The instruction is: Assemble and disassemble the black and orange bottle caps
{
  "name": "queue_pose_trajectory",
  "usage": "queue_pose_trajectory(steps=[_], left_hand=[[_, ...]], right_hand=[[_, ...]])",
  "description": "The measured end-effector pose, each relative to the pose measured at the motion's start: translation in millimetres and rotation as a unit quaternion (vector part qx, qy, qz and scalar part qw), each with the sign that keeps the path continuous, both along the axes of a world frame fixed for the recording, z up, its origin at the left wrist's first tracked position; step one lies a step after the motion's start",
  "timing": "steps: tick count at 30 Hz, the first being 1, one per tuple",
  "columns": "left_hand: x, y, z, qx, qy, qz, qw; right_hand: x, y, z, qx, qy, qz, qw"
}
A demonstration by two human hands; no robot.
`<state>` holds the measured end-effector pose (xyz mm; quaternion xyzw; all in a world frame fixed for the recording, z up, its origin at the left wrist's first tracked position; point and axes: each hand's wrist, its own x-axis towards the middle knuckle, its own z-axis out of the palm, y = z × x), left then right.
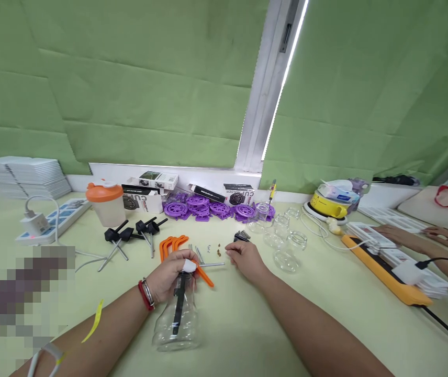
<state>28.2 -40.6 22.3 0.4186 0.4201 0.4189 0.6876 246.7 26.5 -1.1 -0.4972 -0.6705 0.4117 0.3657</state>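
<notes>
**Two hands, one clear bottle on the table**

Two of our hands work at the middle of the pale table point(247, 335). Our left hand point(169, 277) is closed around the neck of a clear bottle point(177, 327), which lies on the table just in front of us, its base toward us. A black tube point(179, 306) runs down inside it from a white cap point(188, 266) held at our fingertips. We judge the bottle light, thin-walled and smooth, so likely to slip or dent if squeezed at the belly; the neck, where we already grip it, looks the stiffest place to hold.

Our right hand point(245, 257) rests on the table, fingers curled and pinched together near some small screws point(214, 250); we cannot tell whether it holds one.

Orange clips point(172, 244) lie just beyond the left hand, one reaching under it. Farther back stand black pump heads point(135, 233), an orange-lidded shaker point(105, 203), purple wheels point(208, 208) and small glass jars point(287, 250), well apart from the bottle.

Boxes point(153, 188) along the sill carry print: one reads "CUP HOLDER", another shows "CUP"; the rest is too small to read. At the right edge another person's hands point(436, 235) rest by an orange strip point(384, 269).
</notes>
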Motion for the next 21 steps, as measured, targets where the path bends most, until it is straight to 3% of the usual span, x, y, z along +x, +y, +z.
queue_pose_trajectory(steps=[3,8,15,21], left_hand=[[-1.8,0.4,-0.9,0.0,-0.005,-0.023,1.0],[-5.3,1.9,-1.7,-0.002,0.01,-0.078,0.997],[-7.5,4.8,-3.8,-0.004,0.017,-0.099,0.995],[-6.7,3.7,-2.7,-0.004,0.005,-0.085,0.996]], right_hand=[[-3.9,-0.5,0.6,0.133,-0.189,0.035,0.972],[-19.2,-1.4,-2.3,0.161,-0.376,0.014,0.913],[-25.7,6.1,-8.8,0.166,-0.392,0.028,0.904],[-25.3,4.3,-7.8,0.162,-0.32,0.0,0.934]])
